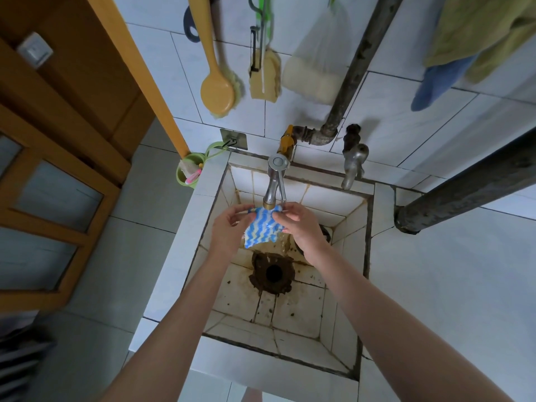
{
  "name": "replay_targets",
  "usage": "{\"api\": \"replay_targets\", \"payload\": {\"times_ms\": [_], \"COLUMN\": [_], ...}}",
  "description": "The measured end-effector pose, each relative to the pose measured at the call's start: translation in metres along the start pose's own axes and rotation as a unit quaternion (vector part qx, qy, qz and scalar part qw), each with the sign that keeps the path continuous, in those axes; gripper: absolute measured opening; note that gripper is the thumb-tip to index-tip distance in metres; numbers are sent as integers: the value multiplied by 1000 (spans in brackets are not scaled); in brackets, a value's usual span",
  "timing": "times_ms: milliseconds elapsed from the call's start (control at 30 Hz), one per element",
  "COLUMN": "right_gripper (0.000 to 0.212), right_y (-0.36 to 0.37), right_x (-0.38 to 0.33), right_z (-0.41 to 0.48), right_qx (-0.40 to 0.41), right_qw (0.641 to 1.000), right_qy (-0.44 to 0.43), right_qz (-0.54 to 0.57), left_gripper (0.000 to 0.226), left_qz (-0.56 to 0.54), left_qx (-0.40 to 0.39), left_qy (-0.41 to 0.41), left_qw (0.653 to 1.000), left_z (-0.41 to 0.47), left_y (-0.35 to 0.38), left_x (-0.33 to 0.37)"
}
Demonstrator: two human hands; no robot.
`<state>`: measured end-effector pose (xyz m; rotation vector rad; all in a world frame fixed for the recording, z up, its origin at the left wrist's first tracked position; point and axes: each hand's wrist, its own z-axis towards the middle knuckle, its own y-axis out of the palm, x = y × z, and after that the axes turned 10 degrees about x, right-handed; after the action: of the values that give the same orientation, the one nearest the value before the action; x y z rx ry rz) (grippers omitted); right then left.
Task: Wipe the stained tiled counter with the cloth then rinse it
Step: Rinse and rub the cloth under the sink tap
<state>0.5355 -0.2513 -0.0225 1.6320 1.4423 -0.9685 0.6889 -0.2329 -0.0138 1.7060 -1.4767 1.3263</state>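
Observation:
A small cloth (261,227) with blue, white and yellow wavy stripes hangs spread out directly under the spout of a metal tap (274,187). My left hand (229,230) pinches its upper left edge and my right hand (301,227) pinches its upper right edge. Both hands are over a deep tiled sink (208,181) whose floor is stained brown around an open drain hole (272,272). Whether water is running I cannot tell.
A second tap (353,166) and a dark pipe (356,65) stand on the tiled back wall. A brush (217,91), a sponge tool (265,76), a bagged sponge (313,76) and towels (475,47) hang above. A green cup (188,172) hangs left, beside a wooden door (58,140).

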Motion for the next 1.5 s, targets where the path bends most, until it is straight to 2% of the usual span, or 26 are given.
{"api": "replay_targets", "payload": {"times_ms": [333, 567, 733, 900, 1000, 1167, 1233, 1300, 1333, 1500], "right_gripper": [13, 17, 7, 19, 8, 9, 12, 2, 5, 10], "right_y": [-5, -17, -18, -8, -6, -3, -2, -4, -4, 1], "right_x": [8, 15, 13, 8, 6, 3, 3, 3, 3, 0], "right_z": [4, 8, 5, 2, 0, -2, -3, -5, -6, -6], "right_qx": [31, 69, 62, 73, 70, 70, 72, 70, 71, 72], "right_qw": [999, 997, 997, 997, 997, 997, 997, 997, 997, 997], "right_qy": [-5, 17, 9, 23, 12, 7, 4, 7, 5, 19], "right_qz": [-22, -40, -45, -23, -11, -28, -36, -32, -30, -11], "left_gripper": [12, 16, 15, 12, 10, 4, 11, 12, 10, 15], "left_qz": [-21, -27, 10, 21, 7, -17, -17, -9, -10, -16], "left_qx": [12, 9, 33, 39, 48, 42, 37, 34, 31, -20], "left_qy": [2, 12, 42, 75, 65, 41, 29, 31, 34, 35], "left_qw": [1000, 1000, 999, 996, 997, 998, 999, 999, 999, 999], "left_z": [-2, -6, -6, -7, -5, -4, -4, -4, -3, 1], "left_y": [5, 22, 25, 22, 19, 17, 18, 18, 19, 11], "left_x": [0, 2, 0, 0, -1, -3, -3, -3, -3, -10]}}
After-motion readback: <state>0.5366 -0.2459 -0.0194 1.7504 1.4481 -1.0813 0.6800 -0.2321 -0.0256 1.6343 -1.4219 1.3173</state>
